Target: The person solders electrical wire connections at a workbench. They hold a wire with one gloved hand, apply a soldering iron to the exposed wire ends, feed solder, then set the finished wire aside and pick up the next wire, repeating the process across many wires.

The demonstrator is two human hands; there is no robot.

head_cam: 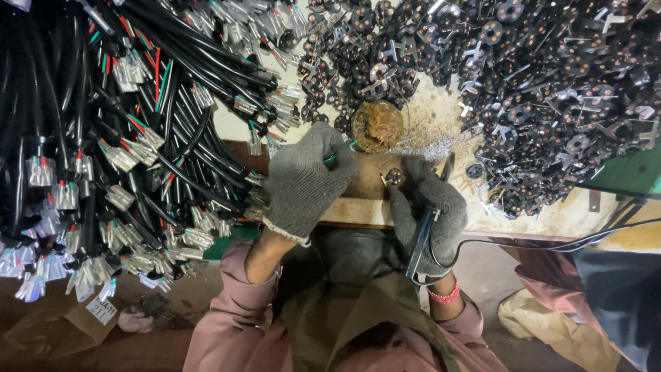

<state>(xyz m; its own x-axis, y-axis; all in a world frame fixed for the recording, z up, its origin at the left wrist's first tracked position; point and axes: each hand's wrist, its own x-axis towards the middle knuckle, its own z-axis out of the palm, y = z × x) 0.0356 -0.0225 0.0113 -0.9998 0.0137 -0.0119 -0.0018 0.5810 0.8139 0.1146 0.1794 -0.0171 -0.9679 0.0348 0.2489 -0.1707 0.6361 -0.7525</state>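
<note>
Plug disc point(394, 176) sits on the wood block point(358, 200), just off the right hand's point(430, 213) fingertips, up and left of it. Right hand clenched on an iron point(421, 241), long axis running from wrist up toward the disc. Left hand point(303, 182), same distance off, pinches a green wire point(330, 158), tip aimed right at the disc. Count: one disc, one iron, two gloves. Flux pot point(376, 125) beyond both hands.

Cable bundles point(103, 138) lie left, a heap of small connector parts point(551, 89) right, a round dish point(376, 125) between them, behind the wooden block point(358, 196)
</note>
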